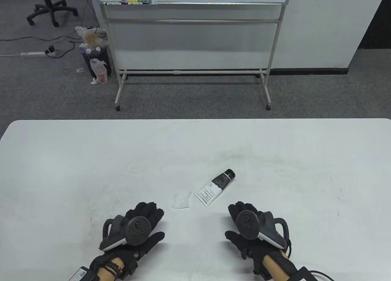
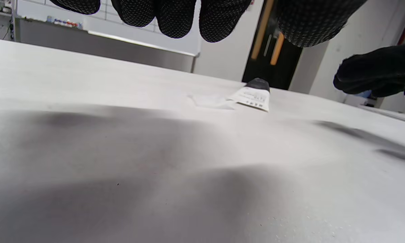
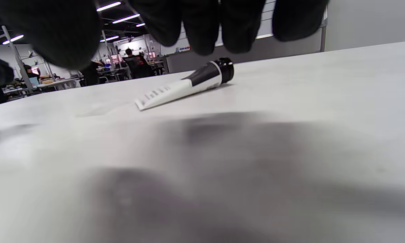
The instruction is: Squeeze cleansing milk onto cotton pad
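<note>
A white and dark grey tube of cleansing milk (image 1: 215, 187) with a black cap lies on the white table (image 1: 91, 158), cap pointing to the far right. A thin white cotton pad (image 1: 181, 200) lies flat just left of its crimped end. My left hand (image 1: 143, 221) is near the front edge, left of the pad, palm down and empty. My right hand (image 1: 247, 220) is near the front edge, right of the tube, palm down and empty. The tube (image 2: 253, 94) and pad (image 2: 209, 100) show in the left wrist view. The tube (image 3: 189, 86) also shows in the right wrist view.
A whiteboard on a wheeled stand (image 1: 195, 49) stands on the carpet beyond the table's far edge. Bags and bottles (image 1: 94, 58) sit on the floor at its left. An office chair (image 1: 50, 6) is at the far left.
</note>
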Demonstrator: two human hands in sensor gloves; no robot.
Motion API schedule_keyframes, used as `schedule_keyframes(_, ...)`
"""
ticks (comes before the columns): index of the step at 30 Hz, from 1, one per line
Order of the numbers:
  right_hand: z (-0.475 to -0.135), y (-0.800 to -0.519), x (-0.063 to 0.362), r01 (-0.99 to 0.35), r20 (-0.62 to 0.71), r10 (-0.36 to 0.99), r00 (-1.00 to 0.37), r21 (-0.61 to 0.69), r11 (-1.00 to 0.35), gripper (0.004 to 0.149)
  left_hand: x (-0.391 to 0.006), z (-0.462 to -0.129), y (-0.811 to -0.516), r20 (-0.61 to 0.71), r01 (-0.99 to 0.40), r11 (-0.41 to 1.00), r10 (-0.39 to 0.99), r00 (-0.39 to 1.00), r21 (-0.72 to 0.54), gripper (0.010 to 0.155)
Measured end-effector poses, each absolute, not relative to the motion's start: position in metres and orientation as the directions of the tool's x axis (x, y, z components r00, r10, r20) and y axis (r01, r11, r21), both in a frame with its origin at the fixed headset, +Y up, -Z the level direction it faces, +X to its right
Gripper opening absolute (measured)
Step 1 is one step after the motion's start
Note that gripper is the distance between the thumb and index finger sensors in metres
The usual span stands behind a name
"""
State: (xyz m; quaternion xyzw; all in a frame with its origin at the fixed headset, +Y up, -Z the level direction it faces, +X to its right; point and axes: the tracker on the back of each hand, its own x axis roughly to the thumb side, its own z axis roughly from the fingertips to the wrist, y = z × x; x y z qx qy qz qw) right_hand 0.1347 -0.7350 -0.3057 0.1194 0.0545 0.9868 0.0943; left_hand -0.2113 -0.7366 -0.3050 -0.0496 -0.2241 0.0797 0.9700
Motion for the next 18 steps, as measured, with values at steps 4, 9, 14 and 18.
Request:
schedule_keyframes(4, -0.306, -0.735, 0.135, -0.168, 0.222, 0.193, -0.956, 0.128, -0.977, 0.085, -0.209, -0.305, -0.737, 0.433, -0.129, 0.982, 0.176, 0.884, -0.136, 0.074)
schedule_keyframes(9, -0.310, -0.730, 0.136, -0.177, 0.183, 0.194, -0.964, 0.107, -0.978, 0.085, -0.207, -0.303, -0.735, 0.441, -0.130, 0.983, 0.175, 0.880, -0.131, 0.074)
schedule_keyframes(14, -0.337, -0.726, 0.132, -0.178, 0.028, 0.181, -0.983, 0.098, -0.979, 0.087, -0.209, -0.306, -0.735, 0.436, -0.140, 0.981, 0.186, 0.881, -0.137, 0.074)
schedule_keyframes(18, -0.377, -0.729, 0.119, -0.249, -0.192, 0.222, -0.956, 0.132, -0.959, 0.091, -0.213, -0.307, -0.733, 0.423, -0.158, 0.978, 0.202, 0.883, -0.138, 0.074)
